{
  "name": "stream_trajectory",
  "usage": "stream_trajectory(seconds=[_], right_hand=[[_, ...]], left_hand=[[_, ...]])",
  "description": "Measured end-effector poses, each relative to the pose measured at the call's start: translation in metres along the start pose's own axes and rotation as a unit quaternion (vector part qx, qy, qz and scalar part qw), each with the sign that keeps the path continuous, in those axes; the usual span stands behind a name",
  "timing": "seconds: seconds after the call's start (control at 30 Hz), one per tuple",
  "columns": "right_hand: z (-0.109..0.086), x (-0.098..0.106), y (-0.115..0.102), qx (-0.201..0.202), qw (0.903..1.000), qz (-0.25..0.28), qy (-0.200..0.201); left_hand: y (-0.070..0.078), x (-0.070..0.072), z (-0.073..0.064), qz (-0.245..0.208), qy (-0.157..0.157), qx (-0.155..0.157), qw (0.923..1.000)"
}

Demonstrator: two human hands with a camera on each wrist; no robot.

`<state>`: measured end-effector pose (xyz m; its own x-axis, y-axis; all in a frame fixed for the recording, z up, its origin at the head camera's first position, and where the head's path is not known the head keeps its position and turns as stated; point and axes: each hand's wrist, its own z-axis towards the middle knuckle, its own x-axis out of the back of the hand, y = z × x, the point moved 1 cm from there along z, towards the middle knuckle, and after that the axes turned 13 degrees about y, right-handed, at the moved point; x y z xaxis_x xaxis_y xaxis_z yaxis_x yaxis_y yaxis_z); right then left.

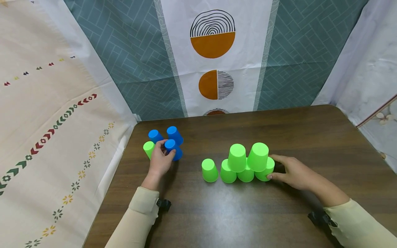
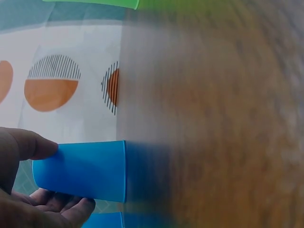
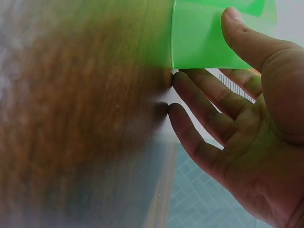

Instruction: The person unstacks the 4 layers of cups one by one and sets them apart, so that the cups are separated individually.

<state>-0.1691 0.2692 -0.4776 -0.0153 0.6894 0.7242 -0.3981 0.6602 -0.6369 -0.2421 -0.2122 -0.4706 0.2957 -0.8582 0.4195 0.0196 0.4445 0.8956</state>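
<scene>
Thumb and fingers of my left hand (image 1: 160,162) grip an upside-down blue cup (image 1: 174,150) from both sides; in the left wrist view the blue cup (image 2: 83,171) has its rim at the tabletop. Close behind it stand two more blue cups, one left (image 1: 155,136) and one right (image 1: 175,135), with a green cup (image 1: 149,148) beside the hand. My right hand (image 1: 293,173) holds the rightmost lower green cup (image 1: 267,169), thumb in front and fingers behind. Two green cups, one left (image 1: 237,158) and one right (image 1: 258,157), rest on a lower row of green cups.
A single green cup (image 1: 210,171) stands just left of the stack. All of them are on a dark wooden table (image 1: 198,213). A patterned cloth (image 1: 214,62) hangs behind its far edge, and an embroidered cloth (image 1: 62,137) hangs at the left.
</scene>
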Motion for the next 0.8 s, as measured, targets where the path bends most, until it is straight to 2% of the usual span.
stream_trajectory(seconds=[0.4, 0.7, 0.8], right_hand=[[-0.0004, 0.0009, -0.0001, 0.003, 1.0000, 0.003, 0.000], [-0.0009, 0.0010, 0.0009, -0.001, 1.0000, 0.004, -0.002], [-0.0009, 0.0003, 0.0017, 0.000, 1.0000, 0.004, -0.001]], left_hand=[[-0.0008, 0.0002, 0.0012, 0.014, 0.002, 0.002, 0.9999], [-0.0009, 0.0001, 0.0002, 0.006, 0.001, 0.003, 1.0000], [0.0001, -0.0003, -0.0011, 0.000, 0.009, -0.003, 1.0000]])
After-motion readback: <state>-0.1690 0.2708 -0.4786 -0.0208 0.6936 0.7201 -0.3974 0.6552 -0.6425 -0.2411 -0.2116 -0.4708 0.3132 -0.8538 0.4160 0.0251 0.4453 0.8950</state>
